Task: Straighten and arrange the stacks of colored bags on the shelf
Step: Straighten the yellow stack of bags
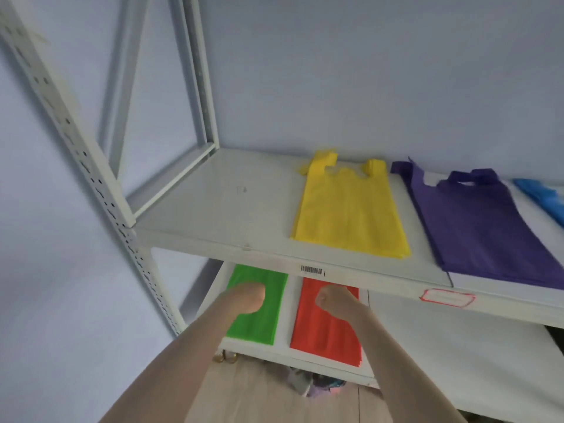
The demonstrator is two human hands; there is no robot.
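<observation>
With both hands' fingers hidden, left hand (248,297) over the flat green fabric bag stack (255,303), right hand (332,299) over the flat red fabric bag stack (325,322), I cannot tell their grip, and I fear a blind tug drags the red stack off the lower shelf's (283,306) front edge.

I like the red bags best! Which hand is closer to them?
Right. The right hand is over the red bags; the left hand is over the green bags beside them.

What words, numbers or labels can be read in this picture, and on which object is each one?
No text can be read here.
Barcode sticker on the front edge of the upper shelf: bars show, but the digits are too small and blurred.
Red-bordered label on the same edge, further right: its writing is too faint to read.
Small dark mark on the shelf surface: too small to tell.
</observation>
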